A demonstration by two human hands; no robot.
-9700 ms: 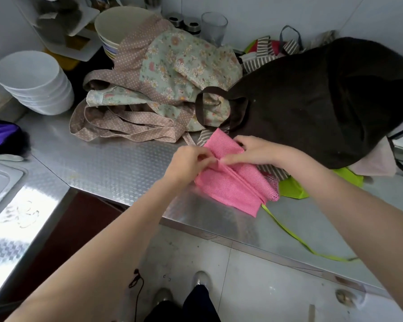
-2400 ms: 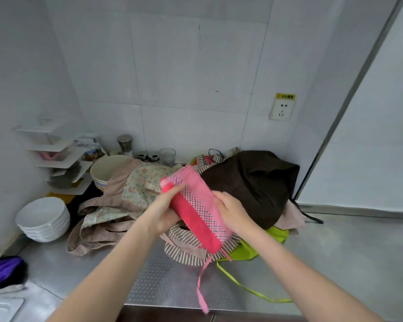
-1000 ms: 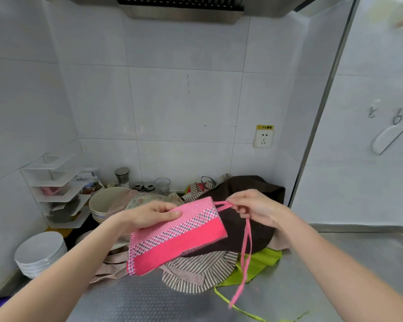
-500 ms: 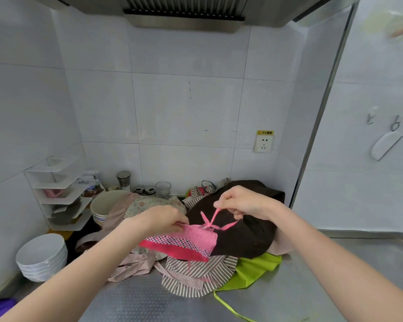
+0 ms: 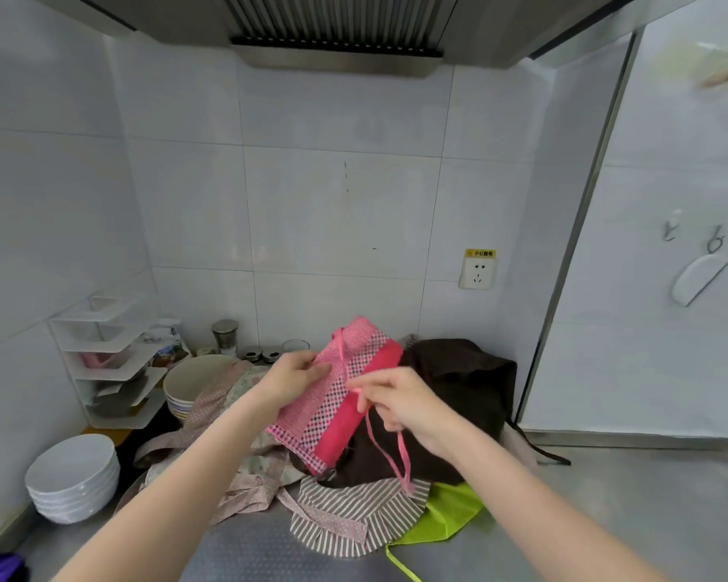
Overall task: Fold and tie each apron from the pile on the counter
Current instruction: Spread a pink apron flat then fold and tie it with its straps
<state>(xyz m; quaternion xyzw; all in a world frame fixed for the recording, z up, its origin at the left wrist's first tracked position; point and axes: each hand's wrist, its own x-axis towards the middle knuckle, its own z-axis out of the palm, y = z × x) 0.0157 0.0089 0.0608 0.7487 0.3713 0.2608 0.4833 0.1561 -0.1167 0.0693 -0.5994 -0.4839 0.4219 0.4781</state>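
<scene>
I hold a folded pink apron [image 5: 337,396] up in the air above the pile. My left hand [image 5: 291,379] grips its left edge. My right hand [image 5: 400,403] pinches the pink strap [image 5: 398,451], which crosses the front of the bundle and hangs down from my fingers. Under my hands the pile lies on the steel counter [image 5: 631,514]: a floral apron [image 5: 244,459] at the left, a dark brown apron [image 5: 454,396] at the back right, a striped apron [image 5: 354,518] in front and a lime green apron [image 5: 446,518] beside it.
A stack of white plates [image 5: 74,476] and a stack of bowls [image 5: 192,382] stand at the left, with a white corner shelf [image 5: 106,363] behind. Jars and a glass [image 5: 295,345] line the back wall. An extractor hood [image 5: 337,31] hangs overhead.
The pink bundle has been turned up from lying flat to standing tilted. My right hand has dropped from above it to its lower right, drawing the strap across the front.
</scene>
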